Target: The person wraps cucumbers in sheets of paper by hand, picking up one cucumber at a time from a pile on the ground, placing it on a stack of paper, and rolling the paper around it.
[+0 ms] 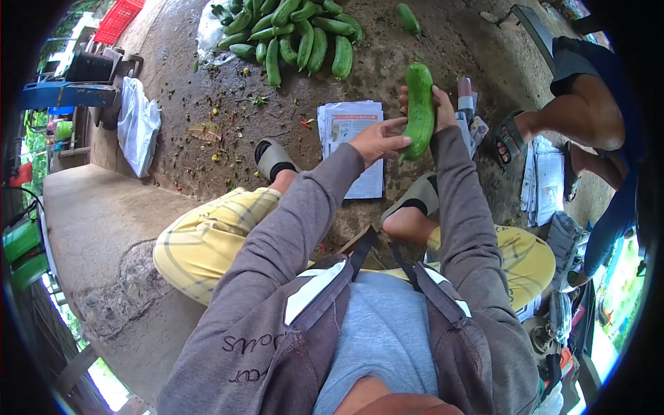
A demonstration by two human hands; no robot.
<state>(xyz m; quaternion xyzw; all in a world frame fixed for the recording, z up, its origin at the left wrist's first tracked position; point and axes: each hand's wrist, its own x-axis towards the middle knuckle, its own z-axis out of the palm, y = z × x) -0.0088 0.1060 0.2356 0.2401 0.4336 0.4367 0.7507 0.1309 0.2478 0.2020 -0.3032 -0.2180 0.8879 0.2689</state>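
A large green cucumber (419, 104) is held upright in front of me, above the ground. My right hand (443, 109) wraps it from behind, with fingertips showing on its left side. My left hand (382, 141) closes on its lower end between thumb and fingers. Beneath my hands lies a stack of newspaper sheets (364, 185). Further out, a pile of similar cucumbers (304, 43) rests on the ground, partly on a pale plastic sheet (211, 34). One loose cucumber (408, 19) lies to the right of the pile.
Another person's leg (577, 117) and sandal (510, 140) are at the right, beside more newspapers (543, 181). A white plastic bag (137, 128) hangs over the left ledge. Leaves and small scraps litter the ground (200, 100). A red crate (117, 21) stands far left.
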